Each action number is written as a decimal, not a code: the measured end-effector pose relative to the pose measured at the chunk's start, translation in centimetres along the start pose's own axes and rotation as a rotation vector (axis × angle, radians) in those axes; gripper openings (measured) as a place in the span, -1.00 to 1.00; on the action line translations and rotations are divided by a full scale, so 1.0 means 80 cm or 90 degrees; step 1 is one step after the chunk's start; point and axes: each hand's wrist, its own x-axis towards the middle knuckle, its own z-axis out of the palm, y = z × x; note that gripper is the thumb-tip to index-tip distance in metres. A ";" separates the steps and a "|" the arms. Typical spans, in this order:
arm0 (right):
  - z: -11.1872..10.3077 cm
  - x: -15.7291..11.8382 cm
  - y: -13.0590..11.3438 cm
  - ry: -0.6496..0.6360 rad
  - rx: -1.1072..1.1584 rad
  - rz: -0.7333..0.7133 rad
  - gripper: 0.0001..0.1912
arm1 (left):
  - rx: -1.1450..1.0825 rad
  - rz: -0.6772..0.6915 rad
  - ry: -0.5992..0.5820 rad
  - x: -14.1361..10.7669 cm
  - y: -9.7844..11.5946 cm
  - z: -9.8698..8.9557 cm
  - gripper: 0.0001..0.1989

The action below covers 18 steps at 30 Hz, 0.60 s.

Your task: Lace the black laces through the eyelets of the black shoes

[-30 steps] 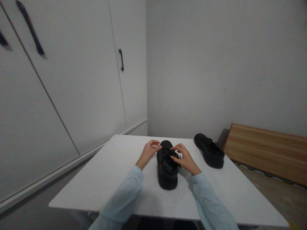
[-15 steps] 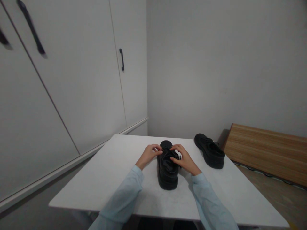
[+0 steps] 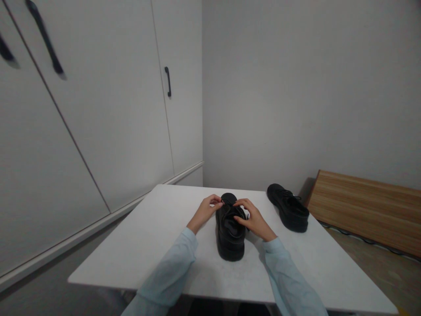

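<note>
On the white table [image 3: 158, 250], in front, have a black shoe [image 3: 230, 235] upright, heel near, toe pointing away. Bring left thumb and forefinger almost together over the laces [image 3: 227, 205] with the left hand [image 3: 204, 212]; cannot tell whether anything is pinched. Reach from the other side with the right hand [image 3: 255, 220], thumb and forefinger parted; cannot tell of any lace held. See, farther right, a second black shoe [image 3: 290, 211] near the table's edge.

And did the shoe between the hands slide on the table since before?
No, I see no slide any way: that shoe sits at the same spot on the white table, just as far from its near edge.
</note>
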 end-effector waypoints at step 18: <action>0.002 -0.002 0.001 -0.010 -0.003 0.040 -0.60 | -0.109 -0.053 -0.008 -0.003 0.006 0.004 -0.76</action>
